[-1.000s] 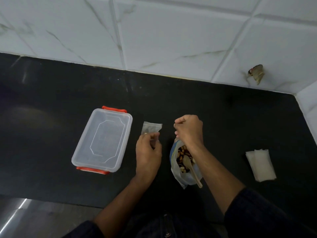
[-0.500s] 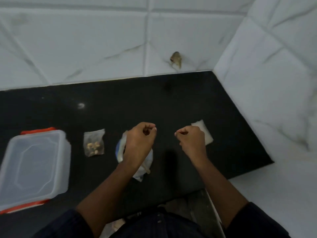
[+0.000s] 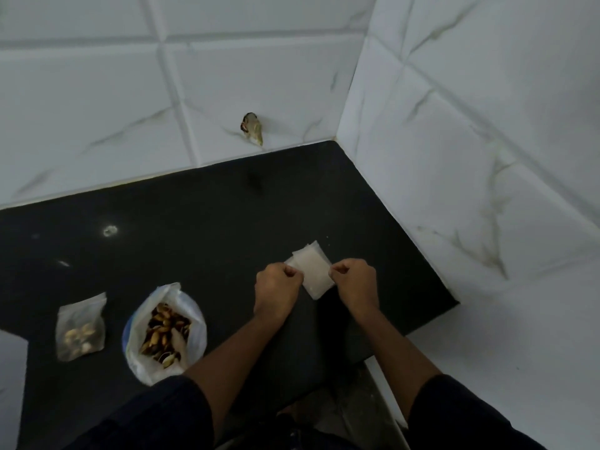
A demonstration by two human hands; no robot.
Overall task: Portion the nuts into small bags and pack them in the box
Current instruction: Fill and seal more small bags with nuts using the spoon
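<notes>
A small stack of empty clear bags (image 3: 313, 271) lies on the black counter (image 3: 201, 228) near the right corner. My left hand (image 3: 277, 292) pinches the stack's left edge and my right hand (image 3: 355, 285) pinches its right edge, both with curled fingers. To the left stands the big open bag of nuts (image 3: 165, 329) with a wooden spoon resting inside it. A small filled bag (image 3: 81, 328) lies flat further left. Only a pale corner of the plastic box (image 3: 11, 384) shows at the left edge.
White tiled walls (image 3: 470, 157) close the counter at the back and right, meeting in a corner. A broken hole (image 3: 252, 128) marks the back wall. The counter's front edge runs just below my forearms, with a pale ledge to the right.
The view swung right. My left hand let go of the filled small bag, which now lies on the counter. Both hands moved right to the stack of empty bags and took hold of it.
</notes>
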